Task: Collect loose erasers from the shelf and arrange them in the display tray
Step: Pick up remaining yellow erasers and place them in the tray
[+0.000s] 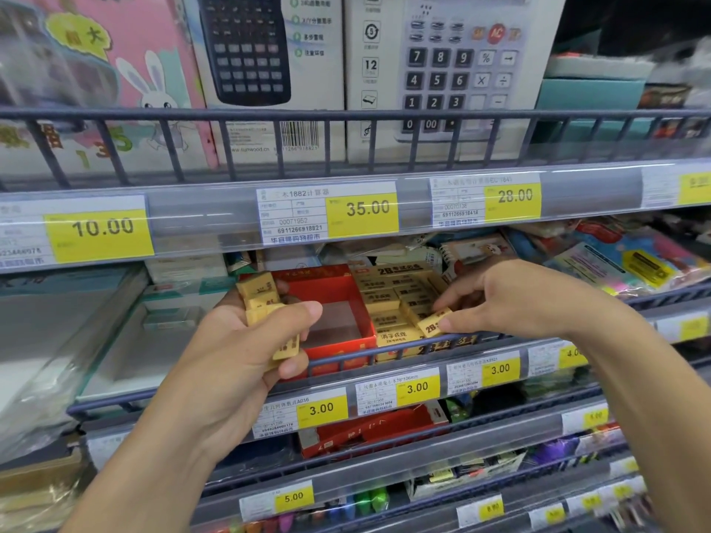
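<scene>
Shop shelves fill the frame, tier on tier, each edged with a dark wire rail (346,114) and a strip of yellow price tags (361,213). Up top sit boxed calculators (461,71) and a pink box with a rabbit (154,82) at upper left.

Centre of the frame, on the middle shelf, sits the red tray (338,346) — its left half shows bare floor, its right half is packed with yellow erasers (388,302) lying in rows, printed faces up.

Left hand (246,352) comes in from lower left, curled round a clutch of loose erasers (259,292): several stick up above the fingers at the tray's left wall, and one more (286,347) peeks out low between thumb and forefinger. That hand is clamped on them, held right in front of the tray's left corner.

Right hand (511,298) reaches in from the right — thumb and fingertips pinch a single eraser (434,323) marked 2B, tilted, at the front right of the tray, just above the packed rows and the rail. Whether it touches the erasers beneath, I cannot tell.

Lower shelves show more price tags, another red box (369,432) and coloured pens (361,502) along the bottom.
</scene>
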Motion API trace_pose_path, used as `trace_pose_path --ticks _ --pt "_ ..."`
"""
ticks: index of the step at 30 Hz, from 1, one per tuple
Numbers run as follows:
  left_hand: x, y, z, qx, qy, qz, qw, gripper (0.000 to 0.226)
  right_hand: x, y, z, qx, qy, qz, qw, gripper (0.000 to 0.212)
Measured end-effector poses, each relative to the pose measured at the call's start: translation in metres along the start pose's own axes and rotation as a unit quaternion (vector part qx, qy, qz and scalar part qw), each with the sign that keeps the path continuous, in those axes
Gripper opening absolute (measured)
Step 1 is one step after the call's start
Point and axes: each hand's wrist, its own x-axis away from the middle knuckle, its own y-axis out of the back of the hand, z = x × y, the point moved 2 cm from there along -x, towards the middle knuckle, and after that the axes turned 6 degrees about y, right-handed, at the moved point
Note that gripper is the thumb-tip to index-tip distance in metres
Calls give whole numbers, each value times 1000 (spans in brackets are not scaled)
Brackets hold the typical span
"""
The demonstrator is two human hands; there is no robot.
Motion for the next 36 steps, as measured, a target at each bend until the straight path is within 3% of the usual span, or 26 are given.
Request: trace_pose_path --ticks 5,9,23,32,34,36 --pt "-1 -1 0 -13 -4 4 1000 40 -3 2 2 15 -27 4 1000 25" --pt "0 -1 -1 -9 -4 6 1000 41 -6 2 5 14 -30 34 999 14" --pt "1 -1 -2 -13 3 13 1000 36 -17 -5 13 -54 -94 7 994 33" --pt "3 -2 -3 -13 4 19 1000 47 -21 -10 23 -94 -132 -22 986 28" --pt "4 -2 -3 -10 4 23 1000 52 -19 -6 25 -32 -144 -35 989 31" --pt "5 -2 -3 -7 4 28 1000 48 -13 -2 34 9 -112 -104 988 29"
